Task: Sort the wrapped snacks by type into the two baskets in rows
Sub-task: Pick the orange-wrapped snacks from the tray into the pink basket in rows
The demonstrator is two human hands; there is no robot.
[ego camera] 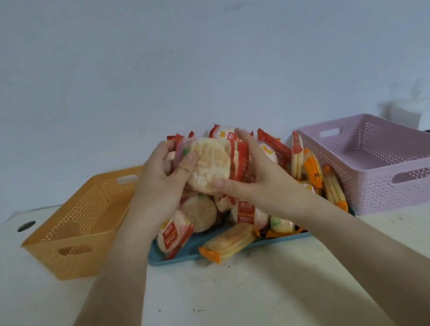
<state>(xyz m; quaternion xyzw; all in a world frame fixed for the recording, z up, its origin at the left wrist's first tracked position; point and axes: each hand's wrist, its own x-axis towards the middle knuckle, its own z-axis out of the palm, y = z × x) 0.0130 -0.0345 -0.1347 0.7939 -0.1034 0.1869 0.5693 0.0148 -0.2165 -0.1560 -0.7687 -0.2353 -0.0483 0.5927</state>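
Observation:
A stack of round rice crackers in red wrappers [210, 167] is held up between both hands above the pile. My left hand [162, 183] grips its left side, thumb on the front cracker. My right hand [254, 175] grips the right side, thumb under the stack. Below them a blue tray [190, 246] holds a heap of snacks: more red-wrapped round crackers [246, 212] and long orange-wrapped crackers [229, 241]. An orange basket [79, 233] stands left of the tray and a pink basket [392, 161] right of it; both look empty.
Everything stands on a white table [242, 298] against a pale wall. A round cable hole [26, 226] lies at the table's far left. A white box-like object [407, 111] sits behind the pink basket.

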